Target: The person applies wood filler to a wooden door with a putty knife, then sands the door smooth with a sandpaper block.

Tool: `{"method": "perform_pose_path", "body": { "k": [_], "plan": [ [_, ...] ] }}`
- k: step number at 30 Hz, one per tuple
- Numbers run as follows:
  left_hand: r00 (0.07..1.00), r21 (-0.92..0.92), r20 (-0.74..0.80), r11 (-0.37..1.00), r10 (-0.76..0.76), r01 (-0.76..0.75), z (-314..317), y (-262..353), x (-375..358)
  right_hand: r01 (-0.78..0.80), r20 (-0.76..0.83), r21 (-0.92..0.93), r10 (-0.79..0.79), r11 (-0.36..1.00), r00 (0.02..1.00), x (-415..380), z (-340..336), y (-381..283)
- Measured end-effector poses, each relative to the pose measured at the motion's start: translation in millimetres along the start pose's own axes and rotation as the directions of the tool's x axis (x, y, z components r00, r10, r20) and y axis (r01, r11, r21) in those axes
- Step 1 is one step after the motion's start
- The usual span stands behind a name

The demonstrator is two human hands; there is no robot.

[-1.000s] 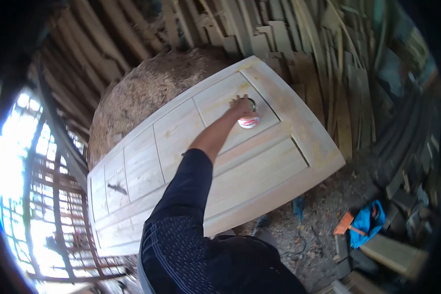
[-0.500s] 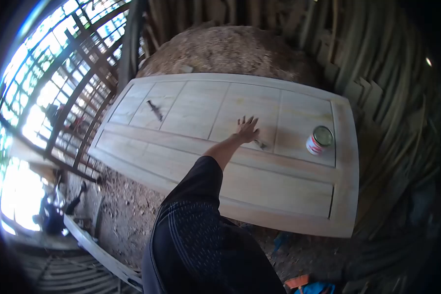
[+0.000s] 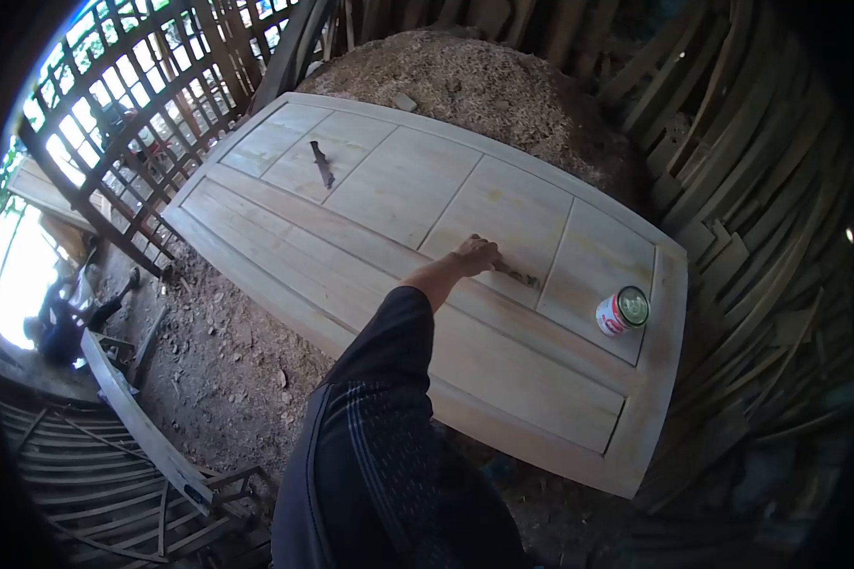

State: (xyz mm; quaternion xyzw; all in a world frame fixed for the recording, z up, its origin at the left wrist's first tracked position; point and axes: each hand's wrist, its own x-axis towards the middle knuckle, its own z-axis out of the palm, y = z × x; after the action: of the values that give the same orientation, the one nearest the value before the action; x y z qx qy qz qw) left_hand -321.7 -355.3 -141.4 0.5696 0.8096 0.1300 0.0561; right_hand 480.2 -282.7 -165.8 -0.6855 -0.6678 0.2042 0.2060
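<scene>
The unfinished panelled wooden door (image 3: 370, 247) lies flat and takes up most of the view, with a sawdust heap (image 3: 484, 85) behind its far edge and stacked timber offcuts (image 3: 731, 190) to the right. A lattice grille (image 3: 133, 123) stands at the left, above bare dirt ground (image 3: 228, 360).

One dark-sleeved arm extends over the door; judged by its position, it is the right arm. The right hand (image 3: 476, 254) rests on a centre panel, fingers curled together around a small dark tool (image 3: 520, 277) whose tip lies on the wood just beside the panel groove. The tool is too small to identify with certainty; it resembles a brush or scraper. The left hand is not in view.

A small tin (image 3: 622, 310) with a red-and-white label stands upright on the right-hand panel, near the hand but apart from it. A second dark implement (image 3: 324, 164) lies loose on a far left panel.

Hazards, as judged from this layout:
- A sweep of the arm to the right could strike the tin and tip its contents onto bare wood
- The long reach reduces control of the tool tip; a slip could mark the panel face
- Sawdust from the nearby heap could settle on any wet surface
</scene>
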Motion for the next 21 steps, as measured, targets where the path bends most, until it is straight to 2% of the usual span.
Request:
{"method": "perform_pose_path", "body": {
  "k": [2, 4, 6, 9, 11, 13, 15, 16, 18, 21],
  "plan": [
    [0.998, -0.067, -0.07, 0.998, -0.001, -0.004, 5, 16, 4, -0.005, -0.028, -0.003, 0.005, 1.0, 1.0, -1, -8, -1],
    [0.992, -0.239, -0.089, 0.969, -0.085, 0.062, 15, 33, 7, -0.007, -0.046, -0.001, 0.007, 1.0, 0.999, -2, -10, 4],
    [0.989, -0.242, -0.143, 0.97, -0.046, 0.01, 32, 60, 16, 0.004, -0.048, 0.001, -0.004, 1.0, 0.999, -1, -9, -8],
    [0.993, -0.226, 0.065, 0.968, -0.099, 0.111, 21, 116, 31, 0.061, -0.012, -0.002, -0.061, 0.998, 0.998, 14, 2, -30],
    [0.981, -0.308, -0.019, 0.934, -0.195, 0.18, 26, 140, 35, 0.119, 0.046, -0.007, -0.118, 0.993, 0.992, 24, 15, -47],
    [0.972, -0.403, -0.012, 0.891, -0.236, 0.212, 6, 150, 17, 0.181, 0.124, -0.008, -0.179, 0.983, 0.976, 30, 35, -64],
    [0.966, -0.446, -0.116, 0.881, -0.23, 0.156, 2, 136, -12, 0.254, 0.215, 0.004, -0.249, 0.967, 0.944, 33, 65, -84],
    [0.951, -0.44, -0.113, 0.873, -0.288, 0.212, 0, 122, -37, 0.292, 0.265, 0.009, -0.284, 0.956, 0.922, 33, 81, -92],
    [0.937, -0.44, -0.207, 0.882, -0.28, 0.167, -8, 95, -84, 0.354, 0.35, 0.019, -0.338, 0.935, 0.874, 23, 107, -110],
    [0.815, -0.504, -0.378, 0.836, -0.439, 0.217, -20, 26, -165, 0.399, 0.405, 0.014, -0.37, 0.917, 0.836, -2, 123, -137]
  ]
}}
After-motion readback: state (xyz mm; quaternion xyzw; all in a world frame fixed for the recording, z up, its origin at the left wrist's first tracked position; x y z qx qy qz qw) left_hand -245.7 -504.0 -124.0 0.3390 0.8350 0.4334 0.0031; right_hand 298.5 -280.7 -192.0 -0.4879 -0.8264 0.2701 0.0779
